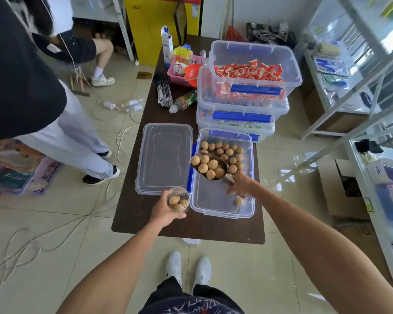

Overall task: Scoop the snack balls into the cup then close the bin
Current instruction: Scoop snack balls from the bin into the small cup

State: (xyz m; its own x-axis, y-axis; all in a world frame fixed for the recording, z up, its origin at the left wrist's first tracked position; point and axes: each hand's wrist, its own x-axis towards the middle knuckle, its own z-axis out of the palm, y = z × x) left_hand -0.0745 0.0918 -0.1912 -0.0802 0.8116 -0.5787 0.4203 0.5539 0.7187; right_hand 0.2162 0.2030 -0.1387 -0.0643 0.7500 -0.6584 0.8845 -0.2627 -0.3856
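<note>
A clear plastic bin [222,206] with blue clips stands on the dark table, with several brown snack balls [225,150] piled at its far end and one loose ball [238,201] near the front. My right hand [241,185] grips the handle of a metal scoop [210,165] loaded with several balls, held above the bin's left side. My left hand [166,210] holds a clear cup [178,199] just left of the bin; three balls lie in it. The bin's clear lid [166,158] lies flat on the table to the left.
Stacked clear bins of red packets [250,87] stand behind the open bin. A pink basket [179,69], a bottle [184,100] and a carton sit further back. A person in white trousers [77,141] stands at the left. Metal shelves [361,75] run along the right. Cords lie on the floor.
</note>
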